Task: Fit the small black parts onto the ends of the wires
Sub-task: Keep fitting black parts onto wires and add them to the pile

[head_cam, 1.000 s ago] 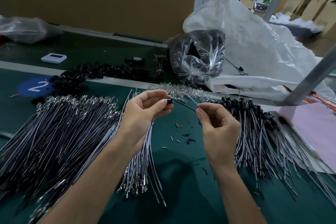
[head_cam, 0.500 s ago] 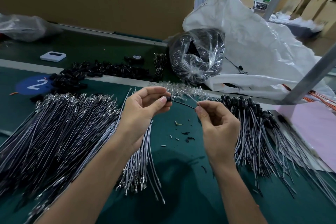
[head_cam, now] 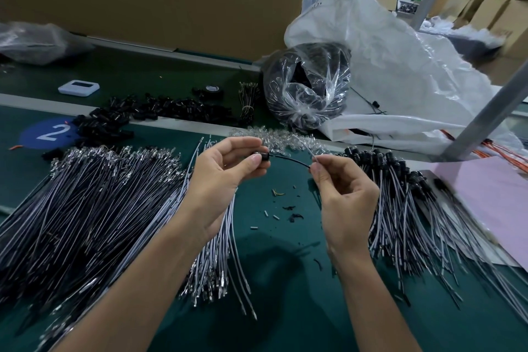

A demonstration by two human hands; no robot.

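- Two grips stay raised over the tabletop [head_cam: 285,300], between the bare wires [head_cam: 85,194] and the finished pile [head_cam: 414,203], about where they were a second ago.
- Left grip [head_cam: 225,180] pinches the black part [head_cam: 261,158] between thumb and forefinger, and the part now shows a little more.
- Right grip [head_cam: 348,203] pinches the wire [head_cam: 288,161] close by, its other fingers curled.
- Nearly straight before, the wire now bows upward between them. It is probably being pushed into the part, but seating is not yet confirmed.
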